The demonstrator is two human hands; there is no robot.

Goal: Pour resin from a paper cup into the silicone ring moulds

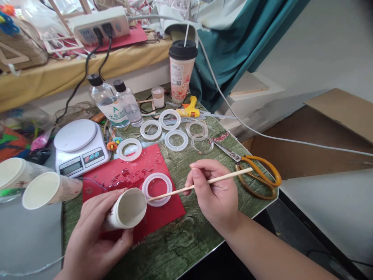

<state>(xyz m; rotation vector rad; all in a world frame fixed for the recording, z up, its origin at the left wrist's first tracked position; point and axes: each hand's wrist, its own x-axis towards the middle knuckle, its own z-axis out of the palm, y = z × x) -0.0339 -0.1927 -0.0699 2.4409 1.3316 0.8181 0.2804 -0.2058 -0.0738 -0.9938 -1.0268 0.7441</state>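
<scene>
My left hand [97,233] is wrapped round a paper cup [132,208], tilted so its mouth faces me and to the right. Between the thumb and fingers of my right hand [214,190] is a thin wooden stick [230,175]. The stick's far tip rests at or just above a white ring mold [145,187], beside the cup's rim; whether it touches I cannot tell. That mold lies on a red sheet [171,212] with glossy wet patches. Further ring molds [176,140] and clear rings [202,144] lie behind it.
A kitchen scale [80,147], two bottles [109,102] and a tall lidded drink cup [182,72] stand toward the back. Scissors [256,175] lie by the table's right edge, a yellow glue gun [190,109] behind. Paper cups [49,190] are on the left. A white cable [250,130] crosses on the right.
</scene>
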